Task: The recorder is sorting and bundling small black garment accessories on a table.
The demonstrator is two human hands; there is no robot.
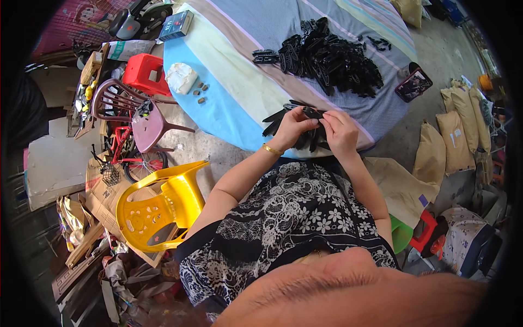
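Both my hands meet over the near edge of a cloth-covered table. My left hand and my right hand pinch a small, long black plastic piece between them. Its exact kind is too small to tell. Under and beside my hands lies a bunch of long black pieces, partly hidden by my fingers. Farther off on the cloth spreads a large heap of black plastic pieces, with a smaller cluster at its left end.
A phone stands at the table's right edge. On the left side are a white plastic bag, several small brown lumps and a blue box. A yellow chair and a pink chair stand left; brown sacks stand right.
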